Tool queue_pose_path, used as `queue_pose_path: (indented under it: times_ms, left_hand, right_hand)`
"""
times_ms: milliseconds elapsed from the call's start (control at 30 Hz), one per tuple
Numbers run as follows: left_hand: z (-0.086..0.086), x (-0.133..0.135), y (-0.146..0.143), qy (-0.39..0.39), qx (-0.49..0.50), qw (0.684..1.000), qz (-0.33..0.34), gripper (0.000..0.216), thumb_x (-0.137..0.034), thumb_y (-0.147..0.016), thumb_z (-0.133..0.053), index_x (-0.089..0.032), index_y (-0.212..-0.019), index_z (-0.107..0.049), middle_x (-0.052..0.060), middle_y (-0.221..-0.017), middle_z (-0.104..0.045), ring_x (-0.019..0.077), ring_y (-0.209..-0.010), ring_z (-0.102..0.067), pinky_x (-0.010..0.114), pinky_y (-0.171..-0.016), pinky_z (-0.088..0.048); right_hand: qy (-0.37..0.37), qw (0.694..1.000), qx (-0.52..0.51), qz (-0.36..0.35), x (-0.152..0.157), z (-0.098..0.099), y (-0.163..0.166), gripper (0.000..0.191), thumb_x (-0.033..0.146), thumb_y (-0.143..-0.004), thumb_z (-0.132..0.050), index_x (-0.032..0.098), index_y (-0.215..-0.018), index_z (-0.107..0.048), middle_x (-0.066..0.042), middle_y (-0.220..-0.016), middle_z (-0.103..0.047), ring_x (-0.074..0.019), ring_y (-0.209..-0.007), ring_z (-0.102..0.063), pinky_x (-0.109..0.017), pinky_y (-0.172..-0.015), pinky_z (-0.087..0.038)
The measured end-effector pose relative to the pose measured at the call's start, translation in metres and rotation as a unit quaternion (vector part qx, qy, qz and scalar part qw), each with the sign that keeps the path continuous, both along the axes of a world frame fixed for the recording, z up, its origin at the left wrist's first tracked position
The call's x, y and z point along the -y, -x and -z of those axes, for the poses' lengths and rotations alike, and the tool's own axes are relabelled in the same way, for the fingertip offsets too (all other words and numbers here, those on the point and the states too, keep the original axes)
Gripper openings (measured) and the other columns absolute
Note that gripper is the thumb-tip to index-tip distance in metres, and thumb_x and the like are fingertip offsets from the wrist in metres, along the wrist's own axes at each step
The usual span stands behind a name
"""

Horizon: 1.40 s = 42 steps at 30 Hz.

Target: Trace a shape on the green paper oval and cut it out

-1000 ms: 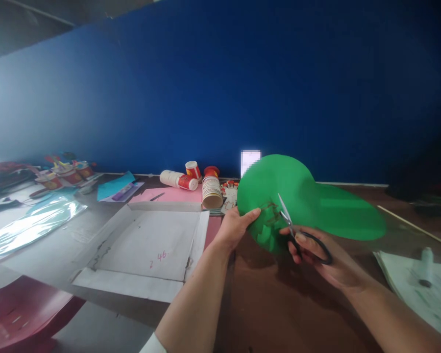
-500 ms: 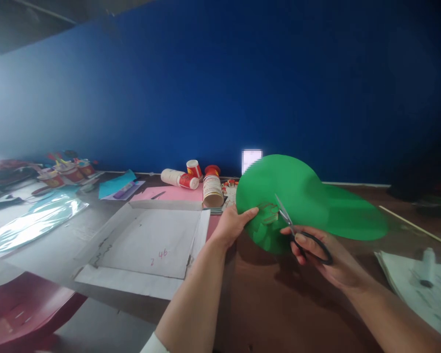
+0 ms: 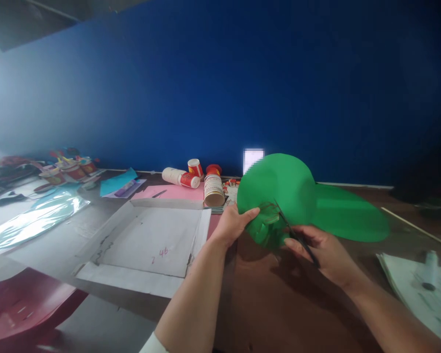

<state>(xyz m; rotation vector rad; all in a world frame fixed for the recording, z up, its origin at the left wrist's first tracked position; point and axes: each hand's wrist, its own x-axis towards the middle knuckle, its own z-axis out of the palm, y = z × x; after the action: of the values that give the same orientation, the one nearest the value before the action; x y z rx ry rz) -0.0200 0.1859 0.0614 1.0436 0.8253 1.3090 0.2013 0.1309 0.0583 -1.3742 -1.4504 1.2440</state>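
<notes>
A curved sheet of green paper (image 3: 297, 196) is held up above the brown table (image 3: 272, 304). My left hand (image 3: 233, 225) pinches its lower left edge, thumb on the near face. My right hand (image 3: 321, 255) is closed round the black handles of a pair of scissors (image 3: 294, 233), whose blades reach into the paper near a drawn outline. Cut flaps hang from the sheet's lower edge.
A flattened white cardboard box (image 3: 150, 242) lies to the left. Behind it are pink paper (image 3: 172, 192), several paper cups (image 3: 213, 189) and a blue sheet (image 3: 115, 182). White papers with a small bottle (image 3: 429, 269) lie at the right. A red chair (image 3: 25, 314) stands lower left.
The scissor blades have closed and turned edge-on into the green paper. My right hand has rolled so the handles are mostly hidden. My left hand keeps its hold.
</notes>
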Motion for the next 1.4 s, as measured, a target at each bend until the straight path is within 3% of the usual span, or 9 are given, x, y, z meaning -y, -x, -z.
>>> queue_pose_path:
  times_ms: [100, 333, 533, 1000, 1400]
  left_hand:
    - [0.002, -0.001, 0.001, -0.018, -0.028, 0.999, 0.001, 0.037, -0.040, -0.067, -0.089, -0.021, -0.097, -0.079, 0.012, -0.102, -0.078, 0.0371, -0.106, -0.070, 0.050, -0.099, -0.052]
    - [0.003, -0.005, 0.003, -0.021, -0.072, 0.997, -0.006, 0.049, -0.047, -0.068, -0.088, -0.018, -0.105, -0.077, 0.013, -0.109, -0.077, 0.0347, -0.105, -0.071, 0.046, -0.095, -0.055]
    - [0.000, -0.004, 0.006, -0.020, -0.091, 0.996, 0.012, 0.047, -0.045, -0.072, -0.084, -0.017, -0.109, -0.075, 0.011, -0.115, -0.076, 0.0320, -0.108, -0.070, 0.042, -0.094, -0.056]
    - [-0.003, -0.004, 0.017, 0.011, -0.063, 0.996, 0.059, 0.046, -0.047, -0.065, -0.089, -0.017, -0.097, -0.077, 0.010, -0.109, -0.078, 0.0309, -0.102, -0.072, 0.039, -0.089, -0.057]
    - [0.001, -0.008, 0.020, 0.020, -0.057, 0.995, 0.077, 0.047, -0.048, -0.063, -0.090, -0.016, -0.094, -0.077, 0.011, -0.105, -0.078, 0.0297, -0.097, -0.073, 0.040, -0.090, -0.056]
  right_hand:
    - [-0.018, 1.000, 0.001, 0.013, 0.002, -0.002, 0.003, 0.051, 0.055, -0.069, -0.085, 0.019, -0.105, -0.075, -0.005, -0.082, -0.074, -0.0206, -0.069, -0.064, -0.033, -0.061, -0.052]
    - [0.008, 0.990, -0.144, 0.002, 0.000, 0.003, -0.001, 0.050, 0.058, -0.072, -0.082, 0.018, -0.102, -0.075, 0.000, -0.068, -0.063, -0.0135, -0.059, -0.055, -0.026, -0.053, -0.044]
    - [0.028, 0.982, -0.188, -0.009, 0.001, 0.005, -0.001, 0.049, 0.060, -0.072, -0.082, 0.019, -0.097, -0.077, -0.001, -0.066, -0.063, -0.0110, -0.056, -0.054, -0.023, -0.050, -0.040]
    - [0.035, 0.977, -0.204, -0.053, 0.003, 0.003, 0.001, 0.043, 0.056, -0.075, -0.082, 0.018, -0.097, -0.079, 0.001, -0.063, -0.062, -0.0077, -0.051, -0.052, -0.021, -0.048, -0.033]
    - [0.040, 0.980, -0.189, -0.040, 0.005, -0.001, 0.005, 0.047, 0.058, -0.072, -0.084, 0.017, -0.093, -0.077, 0.002, -0.060, -0.060, -0.0069, -0.048, -0.051, -0.022, -0.046, -0.030]
